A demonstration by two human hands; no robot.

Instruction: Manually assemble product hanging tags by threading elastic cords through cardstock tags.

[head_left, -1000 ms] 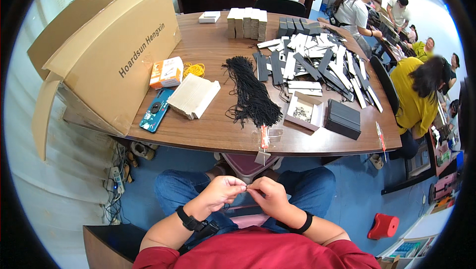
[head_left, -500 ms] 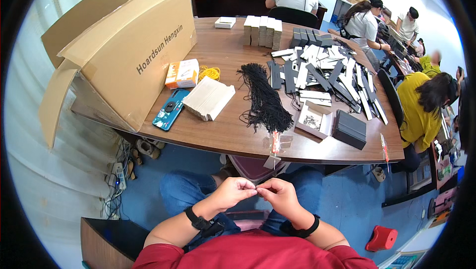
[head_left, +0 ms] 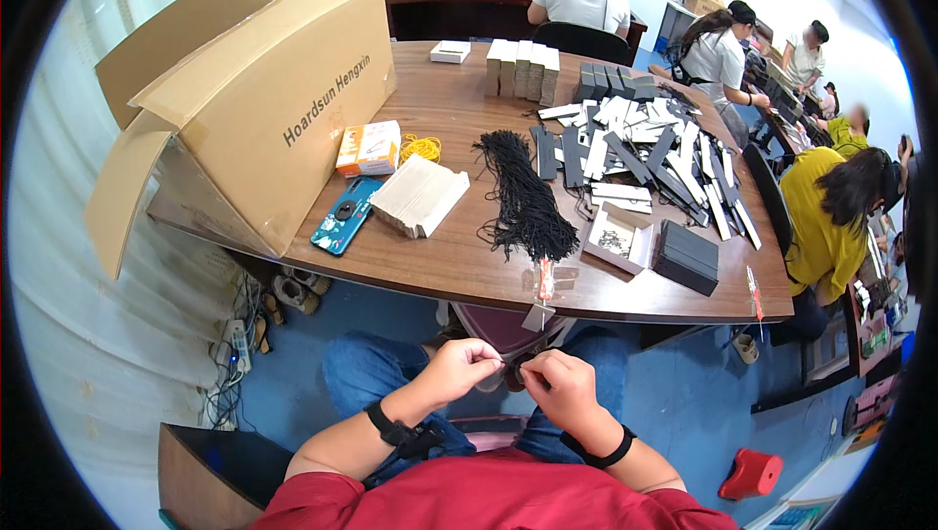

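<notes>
- While both forearms angle inward over the lap, the left hand (head_left: 464, 371) and right hand (head_left: 564, 385) hang in the air, on the person's side of the thick bundle of thin black cords (head_left: 528, 198).
- The left hand has its thumb and forefinger drawn together in a pinch, their tips pointing toward the right hand.
- The right hand is curled, knuckles forward, its thumb and forefinger likewise pinched and turned to the left.
- The hands are apart, with a narrow gap between their fingertips; anything held there is too small to tell.
- A black strap (head_left: 391, 429) circles the left wrist, a plain black band (head_left: 614, 447) the right.
- The bundle lies on the brown wooden desk (head_left: 459, 281), well apart from both hands.
- Just beside the bundle's near end sits a red-and-metal piece (head_left: 545, 281) under clear tape.
- Right of the bundle stands an open white cardboard tray (head_left: 608, 254) with small pieces inside.
- Left of the bundle rests a stack of pale cardboard (head_left: 420, 196).
</notes>
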